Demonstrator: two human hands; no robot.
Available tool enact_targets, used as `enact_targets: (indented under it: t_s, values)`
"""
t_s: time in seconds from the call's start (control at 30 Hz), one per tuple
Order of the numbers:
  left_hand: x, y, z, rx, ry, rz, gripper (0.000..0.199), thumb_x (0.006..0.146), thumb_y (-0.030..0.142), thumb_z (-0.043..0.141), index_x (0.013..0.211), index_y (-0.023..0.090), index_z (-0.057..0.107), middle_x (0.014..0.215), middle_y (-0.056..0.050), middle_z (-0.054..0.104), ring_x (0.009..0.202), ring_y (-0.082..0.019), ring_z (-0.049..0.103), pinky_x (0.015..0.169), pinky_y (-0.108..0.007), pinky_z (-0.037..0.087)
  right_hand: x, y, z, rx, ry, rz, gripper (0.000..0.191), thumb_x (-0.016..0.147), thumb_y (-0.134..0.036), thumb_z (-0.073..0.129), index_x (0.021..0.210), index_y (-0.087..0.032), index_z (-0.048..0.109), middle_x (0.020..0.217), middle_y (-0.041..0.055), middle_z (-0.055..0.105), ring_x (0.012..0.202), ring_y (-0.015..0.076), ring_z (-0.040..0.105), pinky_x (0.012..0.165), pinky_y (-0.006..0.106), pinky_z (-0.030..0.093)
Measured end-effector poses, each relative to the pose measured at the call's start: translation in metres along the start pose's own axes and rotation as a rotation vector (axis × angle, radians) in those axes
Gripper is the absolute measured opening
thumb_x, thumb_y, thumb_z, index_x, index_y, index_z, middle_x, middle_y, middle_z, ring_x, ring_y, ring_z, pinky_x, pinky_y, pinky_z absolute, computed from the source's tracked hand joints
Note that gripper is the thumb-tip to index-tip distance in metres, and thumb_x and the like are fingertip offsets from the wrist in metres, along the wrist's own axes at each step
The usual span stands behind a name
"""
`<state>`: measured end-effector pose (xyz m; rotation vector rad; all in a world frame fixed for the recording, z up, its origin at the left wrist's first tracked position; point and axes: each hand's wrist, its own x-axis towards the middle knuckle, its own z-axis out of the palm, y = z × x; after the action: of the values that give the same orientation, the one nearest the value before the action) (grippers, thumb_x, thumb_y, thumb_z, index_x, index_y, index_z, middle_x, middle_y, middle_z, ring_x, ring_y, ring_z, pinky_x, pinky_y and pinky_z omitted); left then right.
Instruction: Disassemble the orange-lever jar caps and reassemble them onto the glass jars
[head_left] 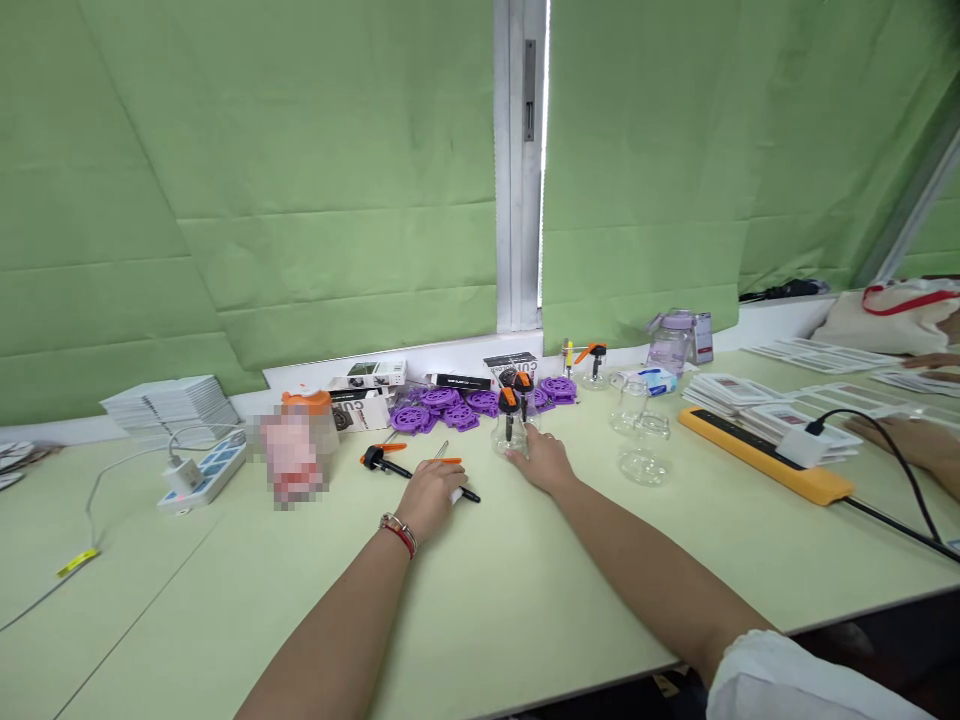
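Near the middle of the table, my right hand [546, 462] is closed about the base of a small clear glass jar [499, 438] with a black and orange top [509, 405]. A similar black and orange top [523, 384] stands just behind it. My left hand [429, 497] rests low on the table with its fingers curled; a bit of something white [456, 495] shows by the thumb, and a thin metal rod [442, 450] sticks out beyond the fingers. Under and beside this hand lies a black stem [396, 468] with a round black cap [372, 457] and orange arm [388, 447].
Purple plastic parts [442, 405] and boxes [361, 410] line the wall. Clear glass jars [645, 466] stand on the right, before a yellow power strip [765, 455] and stacked cards [739, 395]. A white power strip [206, 475] lies left. Another person's hand [911, 440] is far right.
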<state>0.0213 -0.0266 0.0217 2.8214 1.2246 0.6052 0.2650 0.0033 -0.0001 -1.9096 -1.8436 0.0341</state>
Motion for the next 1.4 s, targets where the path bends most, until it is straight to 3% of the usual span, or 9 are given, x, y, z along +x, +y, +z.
enact_targets:
  t_s: [0.17,0.3,0.57,0.7,0.83,0.97,1.1,1.2,1.4]
  values:
    - [0.0,-0.001,-0.003,0.076,0.117,-0.072,0.034,0.077,0.014,0.053,0.108,0.023,0.064,0.128,-0.008,0.055,0.116,-0.027,0.047,0.099,-0.046,0.033,-0.002,-0.004,-0.003,0.007,0.024,0.043,0.046,0.083,-0.051,0.05,0.11,-0.014,0.053,0.098,0.0133,0.065,0.094,0.0261,0.058,0.078,0.032,0.038]
    - [-0.002,-0.008,-0.002,0.098,0.112,-0.229,0.039,0.08,0.027,0.053,0.118,0.018,0.058,0.136,-0.014,0.047,0.124,-0.029,0.041,0.103,-0.047,0.029,-0.002,-0.004,-0.001,-0.038,-0.025,-0.091,0.029,0.089,-0.038,0.043,0.094,-0.016,0.061,0.096,0.0113,0.065,0.092,0.0237,0.058,0.079,0.032,0.037]
    - [-0.007,-0.02,-0.002,-0.028,-0.013,-0.301,0.052,0.082,0.044,0.048,0.128,0.02,0.05,0.131,-0.012,0.049,0.119,-0.028,0.048,0.098,-0.042,0.037,-0.004,-0.003,0.0,-0.066,-0.076,-0.187,0.048,0.087,-0.03,0.045,0.133,-0.016,0.046,0.118,0.0161,0.058,0.109,0.0295,0.05,0.092,0.04,0.033]
    - [-0.009,-0.018,-0.006,-0.054,-0.016,-0.282,0.062,0.074,0.047,0.058,0.129,0.02,0.05,0.131,-0.012,0.049,0.115,-0.029,0.05,0.098,-0.041,0.038,-0.007,-0.001,-0.02,-0.082,0.12,-0.197,0.05,0.082,-0.023,0.049,0.131,-0.014,0.046,0.13,0.0176,0.049,0.122,0.0321,0.037,0.103,0.046,0.021]
    - [-0.008,-0.017,-0.006,-0.065,-0.008,-0.285,0.054,0.074,0.039,0.059,0.125,0.021,0.053,0.128,-0.01,0.05,0.112,-0.027,0.053,0.096,-0.037,0.04,-0.009,0.011,-0.055,-0.176,0.434,-0.012,0.051,0.082,-0.02,0.045,0.132,-0.014,0.044,0.146,0.016,0.03,0.134,0.0347,0.017,0.105,0.055,0.008]
    - [-0.007,-0.017,-0.003,-0.036,0.001,-0.362,0.047,0.077,0.035,0.055,0.121,0.02,0.054,0.125,-0.011,0.051,0.103,-0.024,0.057,0.087,-0.033,0.045,-0.008,0.036,-0.083,-0.321,0.571,0.183,0.048,0.08,-0.017,0.045,0.127,-0.012,0.048,0.147,0.0175,0.024,0.136,0.0383,0.008,0.102,0.061,0.006]
    - [-0.006,-0.017,-0.002,-0.008,0.006,-0.414,0.044,0.079,0.036,0.052,0.12,0.019,0.054,0.123,-0.011,0.051,0.097,-0.024,0.059,0.079,-0.033,0.047,-0.004,0.06,-0.093,-0.35,0.476,0.398,0.039,0.076,-0.015,0.046,0.112,-0.009,0.059,0.137,0.0235,0.035,0.127,0.0447,0.024,0.092,0.066,0.02]
    - [-0.006,-0.018,-0.002,-0.019,0.018,-0.429,0.045,0.079,0.038,0.052,0.12,0.018,0.054,0.123,-0.012,0.051,0.097,-0.024,0.059,0.079,-0.033,0.048,-0.001,0.067,-0.092,-0.312,0.339,0.443,0.037,0.074,-0.011,0.045,0.107,-0.01,0.061,0.124,0.0239,0.046,0.113,0.0407,0.042,0.083,0.06,0.034]
    - [-0.007,-0.021,0.002,-0.126,0.017,-0.394,0.056,0.075,0.036,0.057,0.126,0.017,0.05,0.132,-0.012,0.045,0.107,-0.026,0.056,0.091,-0.036,0.045,0.001,0.043,-0.074,-0.174,0.285,0.152,0.047,0.077,-0.013,0.045,0.124,-0.012,0.05,0.137,0.0201,0.036,0.117,0.0356,0.042,0.09,0.049,0.038]
